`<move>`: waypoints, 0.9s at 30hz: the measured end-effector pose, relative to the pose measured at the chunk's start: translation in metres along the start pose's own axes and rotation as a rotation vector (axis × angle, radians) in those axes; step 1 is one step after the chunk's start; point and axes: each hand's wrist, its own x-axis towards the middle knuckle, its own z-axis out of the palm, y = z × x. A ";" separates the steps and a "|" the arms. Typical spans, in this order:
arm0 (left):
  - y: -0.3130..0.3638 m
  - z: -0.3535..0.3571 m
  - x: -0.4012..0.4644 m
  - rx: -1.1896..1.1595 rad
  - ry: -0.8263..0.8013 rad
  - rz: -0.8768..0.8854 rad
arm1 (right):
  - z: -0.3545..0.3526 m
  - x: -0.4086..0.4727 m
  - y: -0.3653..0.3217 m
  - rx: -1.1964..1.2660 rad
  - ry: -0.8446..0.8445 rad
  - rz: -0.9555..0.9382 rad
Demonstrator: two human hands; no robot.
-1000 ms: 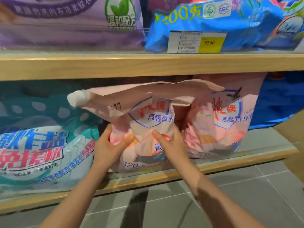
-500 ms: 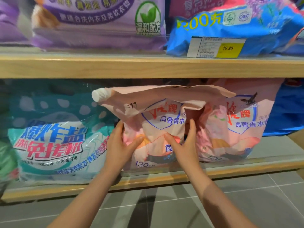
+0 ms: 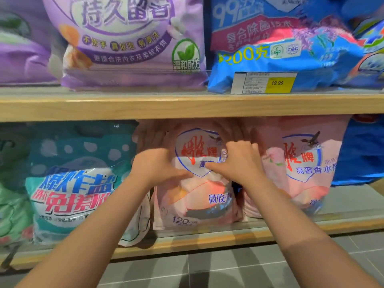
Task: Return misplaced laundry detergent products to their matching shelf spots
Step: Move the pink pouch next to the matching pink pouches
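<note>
Pink detergent pouch upright on lower shelf, left hand and right hand fingers curled, pressing its front.

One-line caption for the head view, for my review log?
Both hands, left and right, press a pink detergent pouch upright on the lower shelf beside its matching pouch.

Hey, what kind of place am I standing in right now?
Most likely a shop's laundry aisle. A yellow price tag reading 19.90 is fixed to the upper wooden shelf, and detergent pouches stand grouped by kind: two matching pink pouches side by side, a teal pouch beside them.
</note>
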 end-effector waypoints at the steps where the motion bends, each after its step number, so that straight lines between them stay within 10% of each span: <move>1: -0.002 0.001 0.005 -0.014 -0.111 -0.040 | -0.001 0.007 0.000 0.014 -0.073 0.020; 4: -0.002 0.000 0.006 -0.068 -0.113 -0.053 | -0.007 0.011 0.004 0.054 -0.104 0.060; 8: -0.002 0.025 -0.040 -0.240 0.335 0.073 | 0.007 -0.039 0.017 0.490 0.173 0.039; 13: 0.013 0.079 -0.103 -0.672 0.148 0.059 | 0.040 -0.096 0.017 0.733 -0.068 0.024; 27: 0.021 0.063 -0.097 -0.597 -0.011 0.009 | 0.031 -0.084 0.015 0.688 -0.294 0.118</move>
